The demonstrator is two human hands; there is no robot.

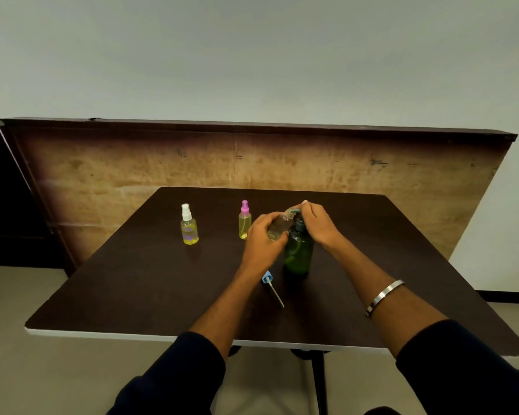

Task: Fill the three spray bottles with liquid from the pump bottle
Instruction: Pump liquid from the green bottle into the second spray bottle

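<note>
A green pump bottle (298,253) stands upright near the middle of the dark table (162,295). My right hand (319,223) rests on top of its pump head, fingers curled over the spout. My left hand (259,244) holds a clear uncapped spray bottle (279,226) tilted with its mouth up against the spout. That bottle's blue spray cap (268,280), with its dip tube, lies on the table just in front of the pump bottle. Two capped spray bottles with yellow liquid stand further left: a white-capped one (188,226) and a pink-capped one (244,221).
A wooden board (132,169) stands upright behind the table's far edge. The table's near edge (132,335) is white, with a dark leg below it. A metal bangle (384,296) sits on my right forearm.
</note>
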